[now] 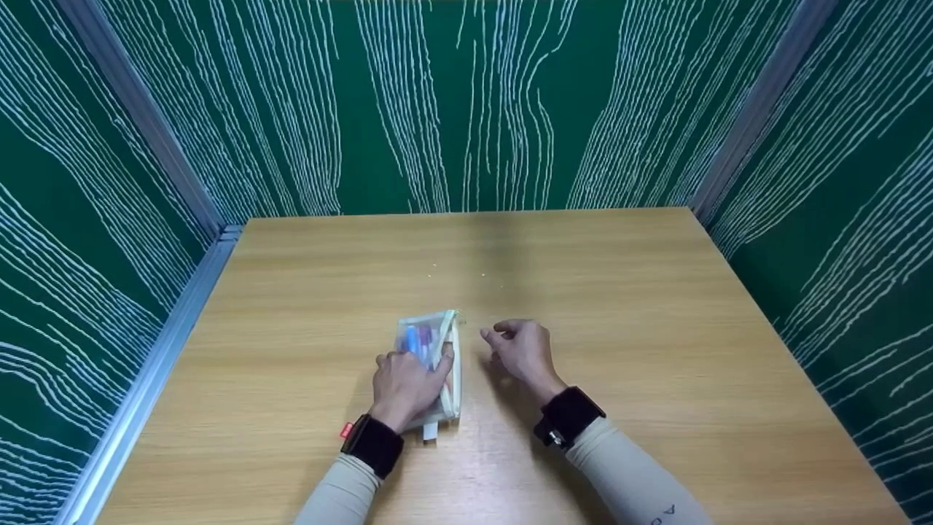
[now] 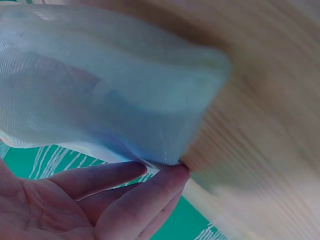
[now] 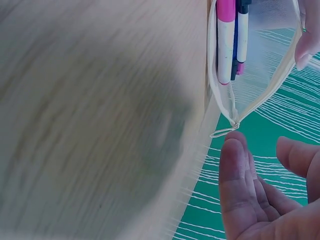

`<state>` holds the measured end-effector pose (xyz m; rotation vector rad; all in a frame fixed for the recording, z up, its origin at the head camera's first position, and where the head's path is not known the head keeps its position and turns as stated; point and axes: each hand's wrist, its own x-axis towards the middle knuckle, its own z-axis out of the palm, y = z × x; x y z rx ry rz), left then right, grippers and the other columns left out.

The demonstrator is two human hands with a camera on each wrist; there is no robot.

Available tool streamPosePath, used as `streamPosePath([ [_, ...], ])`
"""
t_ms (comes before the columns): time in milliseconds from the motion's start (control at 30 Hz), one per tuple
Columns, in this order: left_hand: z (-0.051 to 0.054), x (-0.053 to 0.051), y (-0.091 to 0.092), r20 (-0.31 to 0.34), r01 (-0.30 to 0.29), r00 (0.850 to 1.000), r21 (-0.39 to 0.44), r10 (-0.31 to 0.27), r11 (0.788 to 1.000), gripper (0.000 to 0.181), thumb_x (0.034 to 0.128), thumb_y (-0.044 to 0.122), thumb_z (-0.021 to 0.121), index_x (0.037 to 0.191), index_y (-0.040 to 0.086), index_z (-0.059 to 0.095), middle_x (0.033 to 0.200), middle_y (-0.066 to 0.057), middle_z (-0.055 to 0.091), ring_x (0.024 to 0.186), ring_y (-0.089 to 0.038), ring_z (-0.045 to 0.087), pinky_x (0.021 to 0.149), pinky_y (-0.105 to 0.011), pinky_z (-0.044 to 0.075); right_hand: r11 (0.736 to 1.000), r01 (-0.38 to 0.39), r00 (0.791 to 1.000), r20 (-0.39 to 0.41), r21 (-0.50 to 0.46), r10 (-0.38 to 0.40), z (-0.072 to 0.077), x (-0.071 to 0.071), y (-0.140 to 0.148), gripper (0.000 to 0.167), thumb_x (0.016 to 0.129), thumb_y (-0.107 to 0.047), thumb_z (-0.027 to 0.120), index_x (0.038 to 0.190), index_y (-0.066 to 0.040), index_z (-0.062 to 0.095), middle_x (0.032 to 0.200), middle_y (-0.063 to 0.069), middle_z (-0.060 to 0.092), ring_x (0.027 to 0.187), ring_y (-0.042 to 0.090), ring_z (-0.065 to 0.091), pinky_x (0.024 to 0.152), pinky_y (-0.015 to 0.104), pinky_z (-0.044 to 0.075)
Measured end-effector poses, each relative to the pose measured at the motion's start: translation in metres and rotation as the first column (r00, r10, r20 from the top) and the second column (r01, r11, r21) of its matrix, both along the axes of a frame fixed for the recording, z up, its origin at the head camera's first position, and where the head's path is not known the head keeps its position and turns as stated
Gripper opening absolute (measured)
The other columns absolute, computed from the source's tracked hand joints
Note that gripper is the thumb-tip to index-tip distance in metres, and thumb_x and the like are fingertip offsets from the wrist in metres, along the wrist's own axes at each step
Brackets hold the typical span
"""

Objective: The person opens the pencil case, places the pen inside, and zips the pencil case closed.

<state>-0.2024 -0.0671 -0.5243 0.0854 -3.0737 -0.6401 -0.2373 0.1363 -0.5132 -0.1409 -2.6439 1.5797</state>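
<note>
A translucent mesh pencil case (image 1: 439,335) with pale zip edging lies on the table, its zip side facing right. My left hand (image 1: 407,385) grips it, thumb at the zip edge and fingers over the far side. Through the mesh show a blue marker (image 1: 414,341) and a purple one. The right wrist view looks into the case's parted mouth, at a pink-capped marker (image 3: 226,47) and a dark-capped pen (image 3: 242,37). Just right of the case, my right hand (image 1: 523,354) hovers with loosely bent fingers, thumb apart, holding nothing. Its fingertips are near the zip-end loop (image 3: 225,132).
The wooden table (image 1: 656,350) extends around both hands. Small pale specks (image 1: 482,275) lie beyond the case. A white tab (image 1: 430,432) sticks out at the case's near end. Green, white-streaked panels (image 1: 452,109) enclose the back and sides.
</note>
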Motion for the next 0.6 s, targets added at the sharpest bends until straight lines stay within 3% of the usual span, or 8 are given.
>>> streamPosePath([
  [200,0.001,0.000,-0.001,0.011,0.015,1.000,-0.007,-0.015,1.000,0.073,0.0981,0.074,0.035,0.062,0.013,0.054,0.087,-0.017,0.061,0.085,-0.034,0.055,0.068,-0.042,0.046,1.000,0.004,1.000,0.020,-0.011,-0.004,0.003,0.000,0.001,0.037,0.089,-0.025,0.081,0.113,0.003,0.074,0.076,0.006,0.073,0.070,0.033,0.074,0.060,0.029,0.057],
  [267,0.002,-0.001,-0.002,0.006,0.014,1.000,-0.005,-0.014,1.000,0.075,0.0980,0.075,0.034,0.072,0.009,0.060,0.091,-0.019,0.062,0.089,-0.035,0.056,0.070,-0.043,0.047,1.000,0.003,1.000,0.029,-0.012,-0.003,0.003,0.001,0.001,0.038,0.089,-0.025,0.081,0.114,0.002,0.074,0.078,0.007,0.072,0.071,0.032,0.074,0.060,0.030,0.057],
  [333,0.004,-0.002,-0.004,-0.005,0.012,1.000,-0.001,-0.012,1.000,0.079,0.0983,0.074,0.034,0.091,0.002,0.066,0.096,-0.022,0.063,0.093,-0.037,0.056,0.071,-0.045,0.049,1.000,-0.003,0.999,0.036,-0.007,0.003,0.002,0.001,0.002,0.037,0.089,-0.025,0.081,0.114,0.002,0.074,0.080,0.007,0.072,0.071,0.031,0.074,0.060,0.030,0.057],
  [467,0.006,-0.007,-0.009,-0.048,0.022,0.999,0.004,-0.022,1.000,0.084,0.1011,0.069,0.035,0.123,-0.008,0.061,0.103,-0.026,0.064,0.098,-0.039,0.057,0.074,-0.048,0.053,0.999,-0.033,0.998,0.046,0.013,0.032,-0.001,0.004,0.003,0.034,0.089,-0.023,0.081,0.112,0.001,0.074,0.081,0.006,0.072,0.069,0.027,0.072,0.058,0.029,0.056],
  [600,0.005,-0.017,-0.014,-0.104,0.048,0.994,0.004,-0.047,0.999,0.074,0.1041,0.057,0.040,0.126,-0.010,0.061,0.105,-0.025,0.064,0.099,-0.039,0.057,0.075,-0.049,0.054,0.996,-0.085,0.995,0.059,0.018,0.084,-0.002,0.008,0.003,0.031,0.090,-0.021,0.080,0.111,0.001,0.073,0.080,0.009,0.071,0.064,0.030,0.071,0.052,0.031,0.055],
])
